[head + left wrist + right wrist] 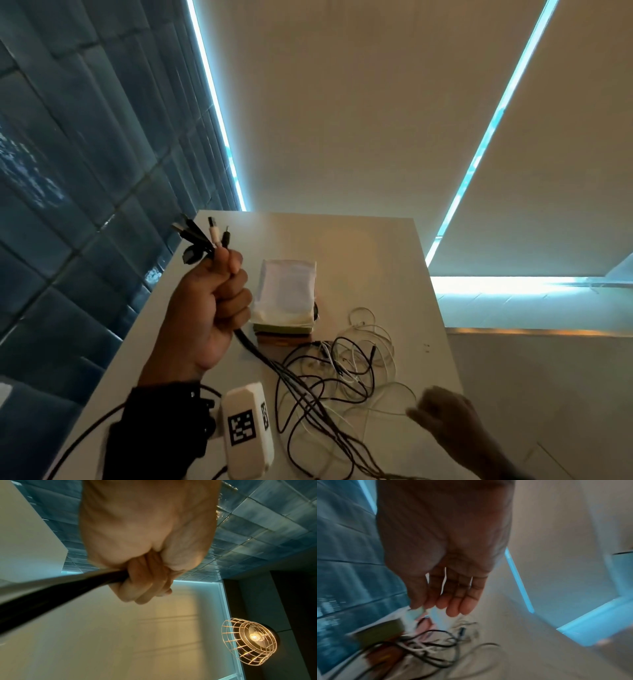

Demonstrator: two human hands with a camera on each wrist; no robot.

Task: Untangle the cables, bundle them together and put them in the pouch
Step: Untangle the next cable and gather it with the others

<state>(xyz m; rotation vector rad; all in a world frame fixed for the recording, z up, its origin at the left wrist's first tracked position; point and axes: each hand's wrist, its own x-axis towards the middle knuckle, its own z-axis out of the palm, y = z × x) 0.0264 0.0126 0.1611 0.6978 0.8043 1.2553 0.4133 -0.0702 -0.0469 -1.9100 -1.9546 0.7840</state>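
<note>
Here, cables (329,373): black and white leads are seen in a loose tangle on the white worktop (373,260), near its front right part; one gathered end is lifted up and away to the left.
Cable ends (209,236): several plugs, black and one white, are held upright in a cluster above the fist, fanned slightly apart.
Left hands entry, left hand (209,308): raised above the worktop's left edge, fingers curled tight round the gathered cable ends; in the left wrist view a dark strand (60,595) is seen running out from under the curled fingers (142,588).
Right hand (442,414): blurred in the head view, low at the near right of the tangle; in the right wrist view the palm (447,555) is shown with fingers straight and together, nothing gripped, above the cables (426,646).
Pouch (286,291): a pale fabric pouch is laid on a small stack of flat things (284,334), just beyond the tangle, right of the raised fist.
Wrist device (245,428): a white box with a black square marker is worn on the left forearm, over a dark sleeve (154,431).
Surroundings: blue tiled wall (68,171) at left; caged lamp (250,642) noted in the left wrist view.
</note>
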